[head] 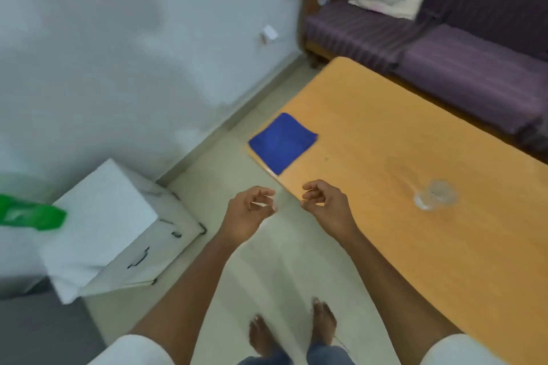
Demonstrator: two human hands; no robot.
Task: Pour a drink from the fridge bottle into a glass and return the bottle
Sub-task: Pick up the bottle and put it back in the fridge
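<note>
A clear glass (436, 195) stands on the orange wooden table (415, 246), towards its right side. My left hand (248, 213) hovers over the floor just left of the table's near corner, fingers loosely curled, holding nothing. My right hand (323, 201) hangs over the table's edge, also loosely curled and empty. The two hands are close together, well left of the glass. No bottle or fridge can be made out; the picture is blurred.
A folded blue cloth (283, 142) lies on the table's far left corner. A white box (118, 225) stands on the floor at left, with a green object (29, 213) beside it. A purple sofa (444, 47) with a cushion runs behind the table. My bare feet (293, 326) stand on the pale floor.
</note>
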